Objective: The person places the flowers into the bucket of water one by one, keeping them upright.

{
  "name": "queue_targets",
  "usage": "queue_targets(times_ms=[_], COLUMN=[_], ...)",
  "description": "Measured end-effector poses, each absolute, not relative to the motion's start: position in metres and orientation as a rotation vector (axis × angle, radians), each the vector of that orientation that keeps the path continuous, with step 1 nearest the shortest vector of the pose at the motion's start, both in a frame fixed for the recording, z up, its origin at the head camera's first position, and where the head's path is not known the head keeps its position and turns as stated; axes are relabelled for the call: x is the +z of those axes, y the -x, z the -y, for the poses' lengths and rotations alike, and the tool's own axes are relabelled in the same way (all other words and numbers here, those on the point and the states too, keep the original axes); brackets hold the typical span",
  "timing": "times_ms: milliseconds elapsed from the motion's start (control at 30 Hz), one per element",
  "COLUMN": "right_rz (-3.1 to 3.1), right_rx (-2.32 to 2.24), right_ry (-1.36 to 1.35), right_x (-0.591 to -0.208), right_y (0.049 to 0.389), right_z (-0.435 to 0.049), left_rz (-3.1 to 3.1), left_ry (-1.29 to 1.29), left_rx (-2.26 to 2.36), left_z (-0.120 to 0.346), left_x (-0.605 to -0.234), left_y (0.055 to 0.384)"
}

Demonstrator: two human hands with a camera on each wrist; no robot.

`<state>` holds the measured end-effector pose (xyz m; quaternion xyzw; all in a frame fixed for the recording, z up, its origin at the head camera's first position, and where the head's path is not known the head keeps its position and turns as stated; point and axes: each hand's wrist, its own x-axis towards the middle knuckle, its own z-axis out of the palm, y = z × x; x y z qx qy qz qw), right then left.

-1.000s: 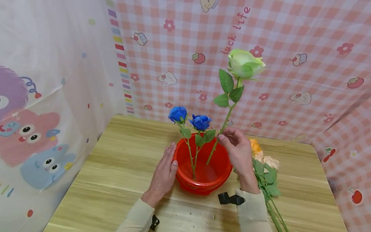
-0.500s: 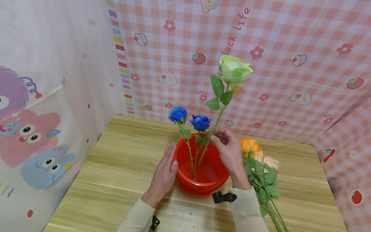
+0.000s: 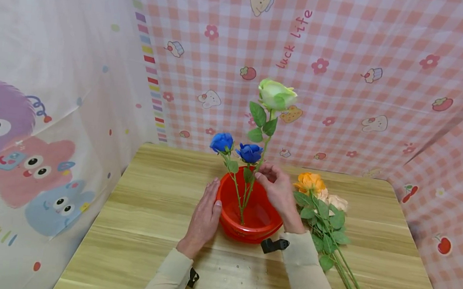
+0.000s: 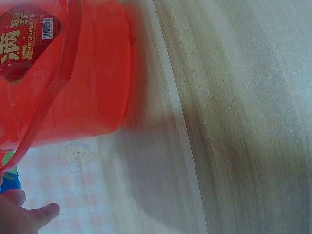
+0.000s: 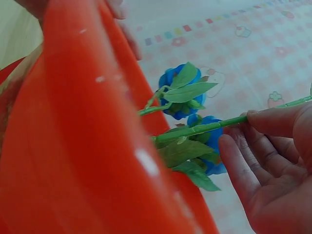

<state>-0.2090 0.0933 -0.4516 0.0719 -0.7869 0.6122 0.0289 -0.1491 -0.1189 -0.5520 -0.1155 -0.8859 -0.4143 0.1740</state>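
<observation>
The left hand [image 3: 205,218] lay straight-fingered against the red basin [image 3: 230,230], its palm hidden. Two blue roses [image 3: 221,142] stood in the basin; beside them the pale green rose [image 3: 277,95] rose above its rim, the stem's lower end hard to make out among theirs and blocked by the basin wall in the right wrist view. The right hand [image 3: 278,192] pinched that stem. Farther right, an orange rose [image 3: 310,182] partly covered peach roses [image 3: 338,203] on the table [image 3: 148,192]
</observation>
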Motion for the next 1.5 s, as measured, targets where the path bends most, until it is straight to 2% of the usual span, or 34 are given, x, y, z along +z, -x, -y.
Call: queue_targets(times_ms=[433,833,1500], right_rz=[2.556,2.709,2.986], right_rx=[1.913,1.711,1.621], right_ry=[-0.315,-0.385,-0.301], right_x=[-0.464,-0.47,-0.476], right_y=[0.212,0.214,0.222], right_z=[-0.09,-0.087,-0.081], left_rz=[2.505,2.518,2.523], left_ry=[0.327,0.319,0.308], left_rx=[-1.17,-1.179,-1.185], left_z=[0.119,0.119,0.118], left_x=[-0.554,-0.553,-0.551], left_y=[0.15,0.149,0.148])
